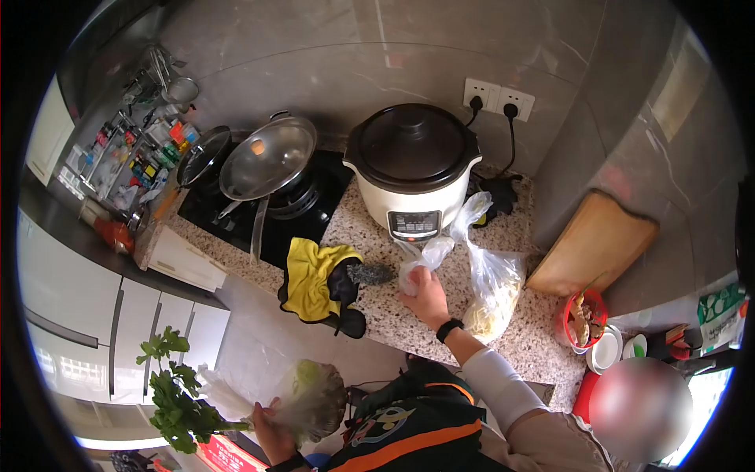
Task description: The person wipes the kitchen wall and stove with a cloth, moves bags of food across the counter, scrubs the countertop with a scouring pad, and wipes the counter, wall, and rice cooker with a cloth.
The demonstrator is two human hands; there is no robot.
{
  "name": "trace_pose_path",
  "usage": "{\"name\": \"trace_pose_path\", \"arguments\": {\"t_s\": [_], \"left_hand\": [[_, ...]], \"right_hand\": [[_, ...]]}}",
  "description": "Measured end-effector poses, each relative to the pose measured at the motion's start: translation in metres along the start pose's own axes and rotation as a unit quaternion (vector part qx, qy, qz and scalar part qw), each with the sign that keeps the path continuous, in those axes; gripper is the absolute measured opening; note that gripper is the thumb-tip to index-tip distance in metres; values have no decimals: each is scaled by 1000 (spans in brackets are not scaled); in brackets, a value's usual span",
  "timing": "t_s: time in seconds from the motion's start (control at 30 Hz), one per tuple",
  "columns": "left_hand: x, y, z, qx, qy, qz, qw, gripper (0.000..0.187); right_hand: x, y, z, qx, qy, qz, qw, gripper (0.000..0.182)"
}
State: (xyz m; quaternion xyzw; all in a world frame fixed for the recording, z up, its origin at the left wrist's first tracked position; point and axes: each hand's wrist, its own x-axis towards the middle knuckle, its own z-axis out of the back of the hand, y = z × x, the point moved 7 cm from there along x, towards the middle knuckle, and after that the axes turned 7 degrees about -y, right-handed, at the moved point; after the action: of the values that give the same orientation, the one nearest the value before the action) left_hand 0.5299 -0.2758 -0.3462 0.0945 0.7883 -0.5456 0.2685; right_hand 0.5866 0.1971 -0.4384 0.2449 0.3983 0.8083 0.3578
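Note:
My right hand [425, 299] reaches onto the speckled counter, its fingers closed on a small clear plastic bag [432, 253] in front of the white slow cooker [413, 169]. Lower left, my left hand [271, 433] grips a clear plastic bag of vegetables [311, 401], held over the floor. Leafy green stalks [177, 389] stick out to the left of that hand. Beside my right hand stands a knotted plastic bag with pale contents [494, 295]. A yellow and black cloth [311, 279] and a dark scourer [370, 274] lie to its left.
A pan with a glass lid [269, 157] sits on the black hob [314, 212]. A wooden cutting board [594, 244] leans on the right wall. Near it are a red bowl [598, 303] and white dishes [604, 350]. Condiment bottles [145, 167] stand at the far left.

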Motion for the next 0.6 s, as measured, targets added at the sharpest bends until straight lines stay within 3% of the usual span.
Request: {"name": "trace_pose_path", "arguments": {"t_s": [0.03, 0.1, 0.13, 0.17, 0.2, 0.23, 0.3, 0.33, 0.37, 0.47, 0.5, 0.6], "left_hand": [[2, 2, 1, 2, 3, 2, 1000, 30], [6, 4, 2, 30, 7, -15, 999, 32], [6, 5, -1, 34, 12, -12, 999, 32], [6, 5, -4, 25, 10, -25, 999, 28], [6, 6, -8, 17, 9, -36, 999, 24], [17, 14, 0, 22, 19, -30, 999, 24], [42, 16, 15, 149, 66, -174, 971, 19], [-7, -5, -16, 362, 73, -161, 915, 63], [-10, -5, -23, 364, 85, -160, 914, 63], [-12, -6, -40, 353, 97, -160, 917, 70], [-15, -6, -46, 354, 105, -160, 916, 70], [-30, -10, -63, 339, 98, -134, 926, 69]], "right_hand": [[-3, -4, 6, 88, -4, -39, 995, 64], [-14, -15, 16, 118, 14, -102, 988, 60], [-22, -17, 14, 324, 60, -159, 931, 57], [-28, -15, 14, 515, 98, -206, 826, 55], [-35, -10, 22, 599, 122, -202, 766, 54], [-38, -8, 36, 598, 110, -202, 768, 54], [-47, 2, 50, 723, 171, -247, 622, 64], [-50, 0, 58, 735, 185, -229, 611, 68], [-51, 0, 68, 736, 174, -226, 614, 68], [-54, 19, 102, 801, 190, -231, 519, 65], [-54, 20, 112, 801, 183, -227, 522, 65], [-47, 24, 144, 758, 128, -141, 624, 63]]}}
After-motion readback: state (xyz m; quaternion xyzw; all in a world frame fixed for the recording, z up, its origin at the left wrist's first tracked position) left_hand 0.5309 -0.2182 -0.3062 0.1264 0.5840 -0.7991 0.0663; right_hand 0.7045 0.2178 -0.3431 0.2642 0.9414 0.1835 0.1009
